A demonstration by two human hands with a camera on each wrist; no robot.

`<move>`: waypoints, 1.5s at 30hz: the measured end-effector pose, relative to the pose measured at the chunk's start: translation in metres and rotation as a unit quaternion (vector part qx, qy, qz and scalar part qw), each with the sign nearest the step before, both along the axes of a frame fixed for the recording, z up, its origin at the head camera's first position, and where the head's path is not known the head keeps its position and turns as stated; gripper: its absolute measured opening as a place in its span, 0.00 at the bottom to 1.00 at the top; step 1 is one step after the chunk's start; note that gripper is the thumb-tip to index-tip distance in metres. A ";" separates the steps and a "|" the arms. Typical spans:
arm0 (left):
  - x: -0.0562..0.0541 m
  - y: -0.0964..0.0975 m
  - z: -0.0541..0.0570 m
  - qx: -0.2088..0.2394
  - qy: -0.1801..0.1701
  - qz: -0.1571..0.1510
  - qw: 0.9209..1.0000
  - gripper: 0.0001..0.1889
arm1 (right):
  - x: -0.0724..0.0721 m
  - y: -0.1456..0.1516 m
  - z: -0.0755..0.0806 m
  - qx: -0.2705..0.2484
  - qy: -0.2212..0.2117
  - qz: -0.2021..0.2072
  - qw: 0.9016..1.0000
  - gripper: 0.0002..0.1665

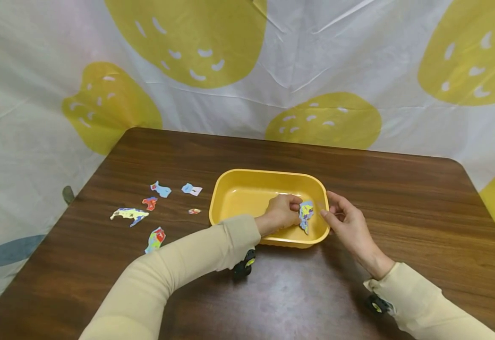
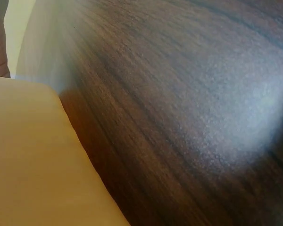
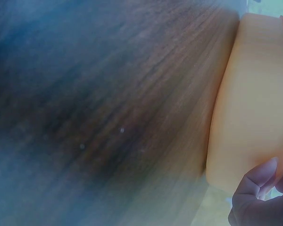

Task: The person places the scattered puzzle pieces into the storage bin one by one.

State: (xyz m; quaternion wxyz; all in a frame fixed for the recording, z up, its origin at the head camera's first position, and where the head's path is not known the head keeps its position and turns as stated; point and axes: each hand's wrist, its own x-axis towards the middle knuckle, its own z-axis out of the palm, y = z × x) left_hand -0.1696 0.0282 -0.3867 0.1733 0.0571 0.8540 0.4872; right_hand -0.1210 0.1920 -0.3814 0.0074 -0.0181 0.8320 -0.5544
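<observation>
Left hand (image 1: 281, 215) pinches colored piece (image 1: 306, 216) at its fingertips inside yellow tray (image 1: 268, 172), right hand (image 1: 351, 226) grips tray's near wall; loose pinch could let piece slip between hands.

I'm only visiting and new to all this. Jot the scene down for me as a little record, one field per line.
Surface: brown wood-grain table
Container: yellow basin
Left hand: inside the basin, fingertips at a blue-and-yellow piece; cannot tell whether it is pinched
Right hand: thumb and fingers holding the basin's right rim
Loose pieces: six visible, left of the basin
Backdrop: white cloth with yellow shapes
</observation>
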 end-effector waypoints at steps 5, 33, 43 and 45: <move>0.000 0.000 0.000 -0.014 0.011 -0.009 1.000 0.25 | 0.000 0.000 0.000 -0.001 -0.002 0.001 1.000 0.29; 0.001 -0.005 0.004 -0.037 0.013 -0.033 0.999 0.29 | 0.000 -0.001 -0.001 -0.003 0.002 -0.002 1.000 0.29; 0.005 -0.015 0.011 0.029 -0.002 -0.055 0.998 0.28 | 0.000 -0.001 -0.002 0.000 0.020 0.000 1.000 0.28; 0.006 -0.020 0.015 0.055 -0.008 -0.053 0.997 0.27 | 0.000 -0.001 -0.002 0.000 0.019 -0.001 1.000 0.28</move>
